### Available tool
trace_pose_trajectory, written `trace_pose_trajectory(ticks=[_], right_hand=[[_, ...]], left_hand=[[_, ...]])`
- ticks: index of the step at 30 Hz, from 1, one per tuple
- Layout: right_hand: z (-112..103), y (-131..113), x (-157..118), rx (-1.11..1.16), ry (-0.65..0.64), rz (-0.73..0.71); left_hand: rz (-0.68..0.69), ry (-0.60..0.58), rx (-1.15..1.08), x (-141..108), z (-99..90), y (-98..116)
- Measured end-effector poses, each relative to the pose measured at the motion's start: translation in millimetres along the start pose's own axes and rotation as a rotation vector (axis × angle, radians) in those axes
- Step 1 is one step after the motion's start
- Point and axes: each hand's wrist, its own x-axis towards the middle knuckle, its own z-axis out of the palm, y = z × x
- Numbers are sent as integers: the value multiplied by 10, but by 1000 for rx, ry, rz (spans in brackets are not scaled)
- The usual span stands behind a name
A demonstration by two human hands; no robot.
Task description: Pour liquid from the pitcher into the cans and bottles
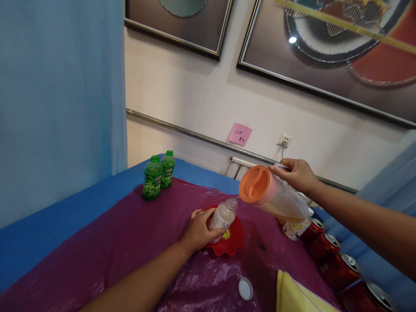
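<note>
My left hand is closed around a small uncapped bottle with a pale label, tilted over a red scalloped plate. In my right hand is the handle of a translucent pitcher with an orange lid. It is tipped on its side, lid toward the bottle's mouth, with a yellowish liquid low inside. The lid's edge is close to the bottle's mouth; whether liquid flows between them I cannot make out. A white bottle cap lies on the purple cover near me.
Two green bottles stand at the back left of the purple cover. Several red cans line the right edge, beside a patterned container. A yellow cloth lies in front. Behind run a metal rail and the wall.
</note>
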Motion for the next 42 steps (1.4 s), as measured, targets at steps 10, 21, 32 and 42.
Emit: trace_pose_trajectory(ticks=[10,21,32,42], right_hand=[[-21,10,0,-30,-7,-19],[-31,13,-9,-7,1,-31],[-79,-8,-22,-5,-13,-11],[-81,-17,-22,-29,-6,-11]], left_hand=[[-14,1,-12,-5,-7,-2],[-11,2,-16,2,2,-23],[13,7,-22,0,9,-29],[16,11,-25,-3,5,-29]])
